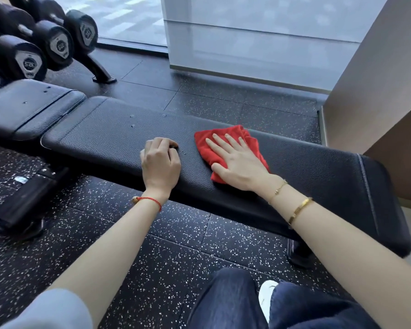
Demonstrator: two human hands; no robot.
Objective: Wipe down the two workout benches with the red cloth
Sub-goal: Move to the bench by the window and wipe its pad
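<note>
While the right hand [235, 162] presses flat on the red cloth [233, 150], the long black padded bench surface [109, 138] stretches leftward past the curled, empty left hand [160, 160] resting just beside it.

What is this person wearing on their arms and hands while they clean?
Both hands are bare, with no gloves. The left hand has a thin red string bracelet at the wrist, and a pale grey-blue sleeve shows higher up that arm. The right hand has two gold bracelets: a fine chain and a wider flat band.
</note>
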